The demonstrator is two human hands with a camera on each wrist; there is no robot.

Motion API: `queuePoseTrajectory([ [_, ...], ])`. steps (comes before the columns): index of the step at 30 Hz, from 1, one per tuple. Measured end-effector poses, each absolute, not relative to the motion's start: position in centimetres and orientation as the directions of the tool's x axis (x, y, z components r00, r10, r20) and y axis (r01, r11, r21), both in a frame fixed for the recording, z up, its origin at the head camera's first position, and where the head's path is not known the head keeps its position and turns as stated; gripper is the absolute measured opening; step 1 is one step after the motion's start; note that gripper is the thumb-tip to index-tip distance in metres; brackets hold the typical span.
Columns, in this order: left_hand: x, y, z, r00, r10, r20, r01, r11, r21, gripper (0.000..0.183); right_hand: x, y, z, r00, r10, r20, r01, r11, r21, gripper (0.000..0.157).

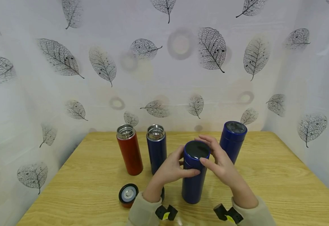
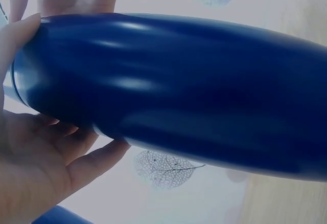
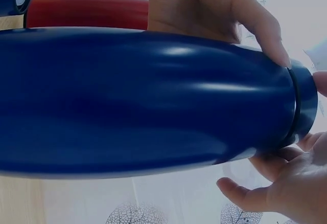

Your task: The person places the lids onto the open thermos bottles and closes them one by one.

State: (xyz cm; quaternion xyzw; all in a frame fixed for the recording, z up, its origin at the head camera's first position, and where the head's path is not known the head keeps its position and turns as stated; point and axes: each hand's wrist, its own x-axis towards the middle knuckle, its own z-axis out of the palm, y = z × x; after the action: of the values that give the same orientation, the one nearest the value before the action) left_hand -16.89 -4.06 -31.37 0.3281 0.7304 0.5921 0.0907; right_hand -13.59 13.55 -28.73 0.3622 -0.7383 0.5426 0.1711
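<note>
A blue thermos flask stands upright near the table's middle, with a blue lid on top. My left hand grips the flask's upper body, thumb across the near side and fingers round the far side. From the right, my right hand holds the lid between thumb and fingers. In the right wrist view a thin dark seam runs between lid and body, with the left thumb beside it. The flask's body fills much of the left wrist view.
Behind stand an uncapped red flask and an uncapped blue flask. A capped blue flask stands at the back right. One red lid lies upturned on the wooden table. My left wrist mostly hides another dark item.
</note>
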Motion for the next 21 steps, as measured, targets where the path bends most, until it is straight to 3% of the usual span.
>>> queuePoseTrajectory([
  [12, -16.5, -3.9, -31.3, -0.826, 0.509, 0.241, 0.348, 0.124, 0.929, 0.056, -13.4, 13.5, -28.7, -0.771, -0.277, 0.573, -0.635, 0.276, -0.721, 0.051],
  [21, -15.4, -3.4, -30.1, -0.875, 0.393, 0.284, 0.376, 0.18, 0.909, 0.052, -13.6, 12.4, -29.4, -0.835, -0.081, 0.544, -0.526, 0.405, -0.748, 0.051],
])
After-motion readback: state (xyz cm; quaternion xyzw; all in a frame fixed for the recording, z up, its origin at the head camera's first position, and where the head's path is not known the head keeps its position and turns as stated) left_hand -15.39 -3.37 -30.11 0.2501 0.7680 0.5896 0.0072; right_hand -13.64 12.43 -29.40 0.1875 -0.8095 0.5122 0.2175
